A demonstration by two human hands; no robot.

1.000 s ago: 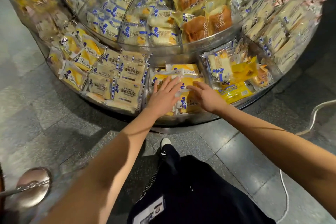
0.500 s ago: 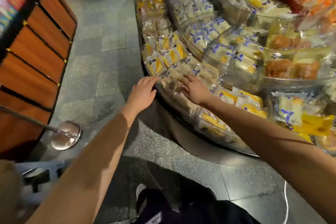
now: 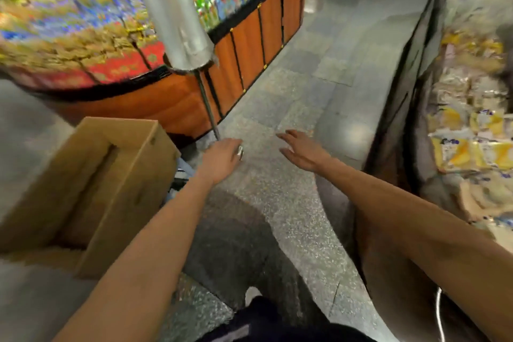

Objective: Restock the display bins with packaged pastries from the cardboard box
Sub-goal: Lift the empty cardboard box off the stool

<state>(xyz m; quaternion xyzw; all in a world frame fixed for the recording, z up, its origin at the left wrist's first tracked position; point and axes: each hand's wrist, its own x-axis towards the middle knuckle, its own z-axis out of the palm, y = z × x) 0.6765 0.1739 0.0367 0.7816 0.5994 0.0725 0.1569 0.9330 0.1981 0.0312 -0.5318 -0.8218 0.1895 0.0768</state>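
The open cardboard box [image 3: 91,183] stands at the left, its inside mostly hidden from this angle. My left hand [image 3: 222,158] hovers just right of the box, over the floor, fingers loosely curled and holding nothing. Further right, my right hand [image 3: 302,150] hangs over the floor with its fingers spread and empty. The display bins [image 3: 472,147] with yellow and white packaged pastries run along the right edge, blurred, well right of both hands.
A round wooden-sided stand [image 3: 166,91] heaped with colourful packets fills the upper left. A metal pole [image 3: 208,108] carrying rolls of plastic bags rises beside it, its base hidden behind my left hand. Grey stone floor [image 3: 291,91] runs between the stands. A white cable [image 3: 438,314] lies at lower right.
My view has swung left, away from the pastry bins toward the cardboard box. Both hands have left the packets in the bin and now hang empty over the floor.
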